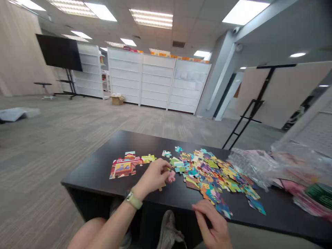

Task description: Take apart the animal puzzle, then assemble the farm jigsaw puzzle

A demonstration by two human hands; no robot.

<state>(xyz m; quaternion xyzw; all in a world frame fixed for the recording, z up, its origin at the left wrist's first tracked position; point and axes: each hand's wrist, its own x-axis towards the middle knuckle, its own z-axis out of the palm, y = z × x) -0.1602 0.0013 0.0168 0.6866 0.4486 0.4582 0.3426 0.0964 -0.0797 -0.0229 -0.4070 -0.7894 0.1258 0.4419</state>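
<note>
My left hand is over the middle of the dark table, its fingers closed on a pink jigsaw puzzle piece. Another piece, partly hidden, lies under that hand. My right hand rests by the near table edge, loosely curled with thumb and forefinger tips close together and nothing visible in them. To the left lies a joined section of puzzle with a red frame and purple figures. A yellow piece lies at its right end. A heap of loose colourful puzzle pieces spreads across the table right of my left hand.
Clear plastic wrapping lies on the right of the black table, beside a green object among pink packaging. Beyond stand white shelves, a cardboard box, a screen on a stand and an easel-like frame.
</note>
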